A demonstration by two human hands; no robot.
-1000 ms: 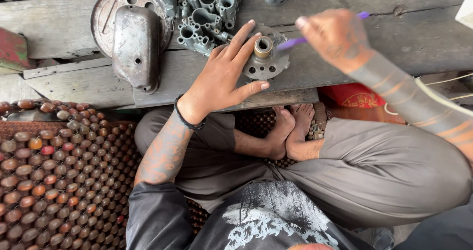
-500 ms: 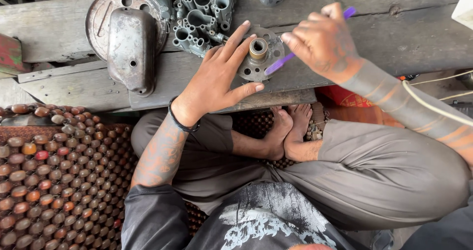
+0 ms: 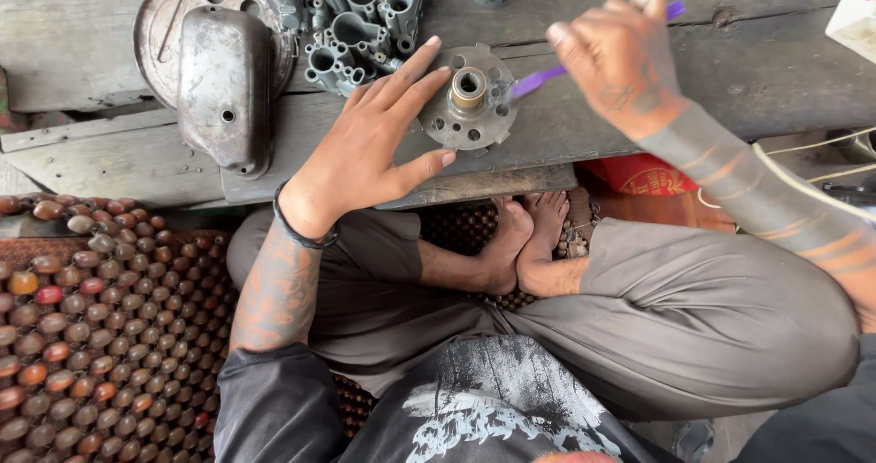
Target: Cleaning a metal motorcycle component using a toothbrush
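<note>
A round grey metal plate with a brass bush in its middle lies on the low wooden bench. My left hand lies flat beside it, fingers spread, fingertips touching the plate's left rim. My right hand is closed around a thin purple-handled tool. The tool's end points down at the plate's right side, next to the brass bush.
A grey metal cover on a round disc sits at the bench's left. A grey cast part with many tubes lies behind the plate. A wooden bead mat covers the floor at left. My crossed legs and bare feet are under the bench.
My right hand swung in from the right to the plate with the purple tool, then lifted slightly. My left hand stays on the plate's rim.
</note>
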